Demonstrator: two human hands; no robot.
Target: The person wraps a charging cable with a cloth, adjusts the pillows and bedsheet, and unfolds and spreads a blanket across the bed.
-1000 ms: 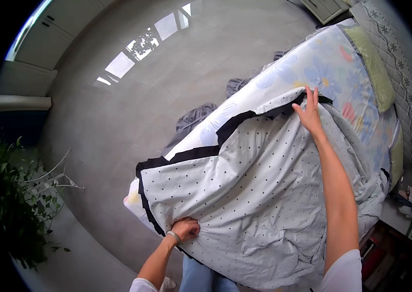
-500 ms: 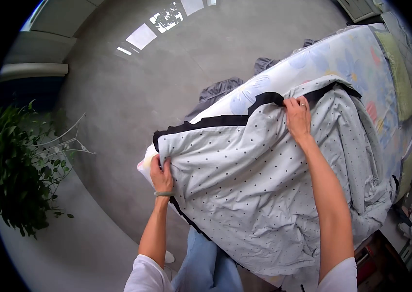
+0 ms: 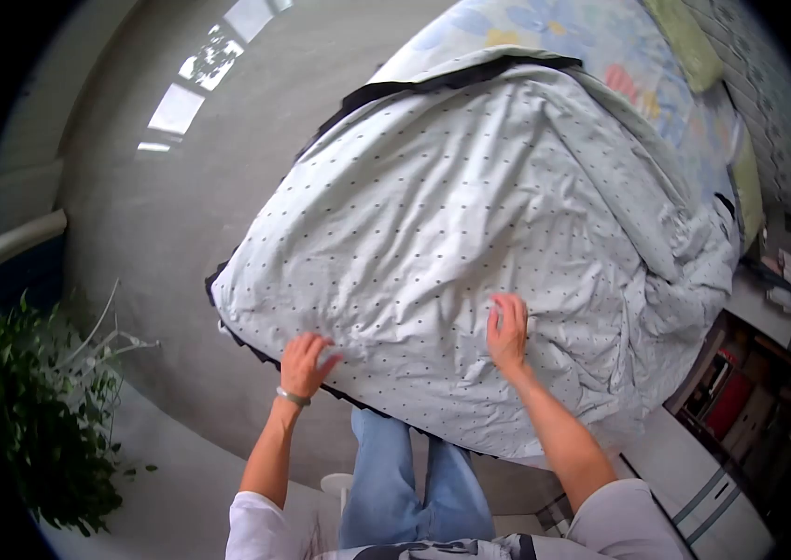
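Dotted cover [image 3: 442,233], spread beneath both hands [image 3: 507,336], contact unclear

Counting one left hand [image 3: 303,366] and one right hand [image 3: 508,338], making two straight away! Following up with two white sleeves [image 3: 260,525], two denim legs [image 3: 382,471] and a single bracelet [image 3: 293,397]. Rolling on, tallying one dotted cover [image 3: 433,233], one flowered mattress [image 3: 591,33], two green pillows [image 3: 689,47]. Swinging over to the floor [image 3: 129,215], registering at least four patches of light [image 3: 176,109], then picking up one clump of leafy greenery [image 3: 50,420]!
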